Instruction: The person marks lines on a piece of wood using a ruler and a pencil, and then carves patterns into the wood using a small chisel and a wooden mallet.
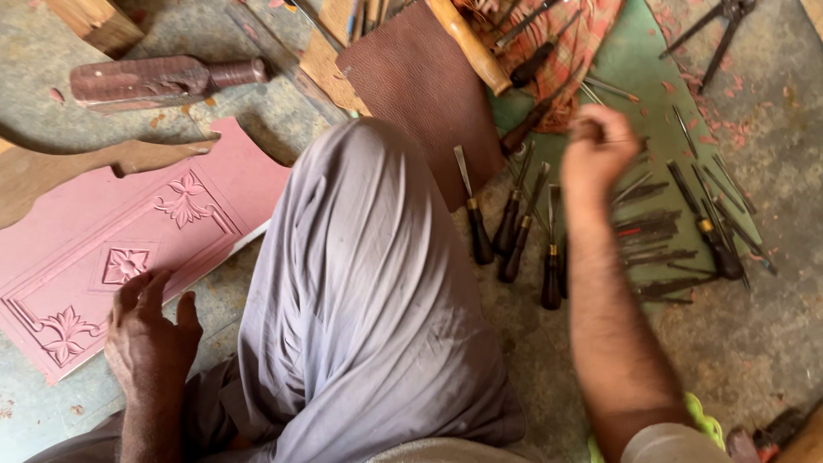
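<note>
right hand (597,147) is closing around a thin chisel (619,139) above the tool row, left hand (147,330) is resting open on the carved pink panel (129,231); next needs a firm grip

**Hands over carved panel and chisels**

The left hand (147,334) rests flat, fingers spread, on the lower edge of a pink carved panel (111,231) with flower motifs, lying on the floor. A knee in grey cloth (360,291) rises between the arms. The right hand (597,150), blurred, is curled above a green mat (660,94); whether it holds anything cannot be told. Dark-handled chisels (514,231) lie in a row just beside it, with thin metal tools (677,231) spread across the mat. A brown leather sheet (411,86) lies beyond the knee.
</note>
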